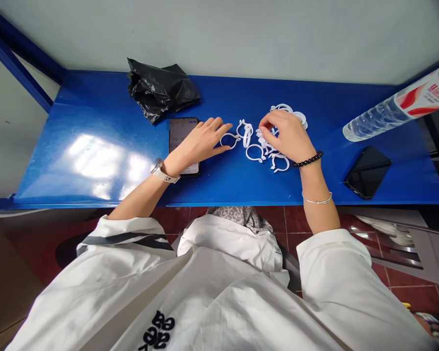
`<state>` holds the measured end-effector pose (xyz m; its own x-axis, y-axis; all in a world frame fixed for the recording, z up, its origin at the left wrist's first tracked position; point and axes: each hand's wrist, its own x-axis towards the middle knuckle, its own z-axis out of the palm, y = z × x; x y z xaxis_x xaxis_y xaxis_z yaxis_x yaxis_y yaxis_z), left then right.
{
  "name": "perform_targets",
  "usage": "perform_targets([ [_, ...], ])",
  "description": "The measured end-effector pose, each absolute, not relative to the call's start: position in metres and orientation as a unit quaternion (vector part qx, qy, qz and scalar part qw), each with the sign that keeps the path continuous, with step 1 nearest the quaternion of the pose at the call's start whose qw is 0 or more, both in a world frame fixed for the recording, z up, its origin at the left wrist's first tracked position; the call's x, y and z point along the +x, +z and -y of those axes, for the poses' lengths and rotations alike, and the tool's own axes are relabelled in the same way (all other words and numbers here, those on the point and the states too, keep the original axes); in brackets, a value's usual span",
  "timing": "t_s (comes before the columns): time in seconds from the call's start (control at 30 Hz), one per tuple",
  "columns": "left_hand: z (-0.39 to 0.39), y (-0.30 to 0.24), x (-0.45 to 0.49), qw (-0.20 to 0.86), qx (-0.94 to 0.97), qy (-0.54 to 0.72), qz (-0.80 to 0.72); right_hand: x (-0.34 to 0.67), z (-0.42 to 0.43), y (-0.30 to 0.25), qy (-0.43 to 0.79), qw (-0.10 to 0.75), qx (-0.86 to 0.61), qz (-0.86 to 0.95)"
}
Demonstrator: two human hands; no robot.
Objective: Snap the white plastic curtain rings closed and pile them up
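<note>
Several white plastic rings lie in a loose cluster on the blue table (95,161). My left hand (199,144) lies over a phone, fingers stretched out, its fingertips touching one white ring (229,141). My right hand (287,136) hovers over the pile of white rings (274,151), fingers curled and pinched on one of them. More rings (289,109) show behind that hand. A watch sits on my left wrist and a black bead bracelet on my right.
A phone (179,136) with a lit screen lies under my left palm. A crumpled black plastic bag (161,90) rests at the back. A dark phone (368,171) lies at the right, and a water bottle (395,107) lies on its side beyond it.
</note>
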<state>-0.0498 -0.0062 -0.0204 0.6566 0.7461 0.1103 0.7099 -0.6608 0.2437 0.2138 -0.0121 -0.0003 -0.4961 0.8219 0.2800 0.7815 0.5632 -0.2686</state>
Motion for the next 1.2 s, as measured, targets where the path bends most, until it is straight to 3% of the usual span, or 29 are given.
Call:
perform_targets([
  [0.3,0.007,-0.016,-0.049,0.129,0.915,0.142,-0.354,0.217,0.013,0.003,0.101,0.199,-0.478,0.849],
  [0.57,0.017,-0.008,-0.045,0.179,0.910,0.201,-0.315,0.204,0.025,0.011,0.139,0.324,-0.451,0.820],
  [0.9,0.020,-0.019,-0.037,0.212,0.909,0.239,-0.267,0.197,0.023,0.001,0.239,0.380,-0.403,0.798],
  [1.2,0.020,-0.021,-0.034,0.241,0.875,0.293,-0.301,0.189,0.020,-0.015,0.204,0.408,-0.406,0.792],
])
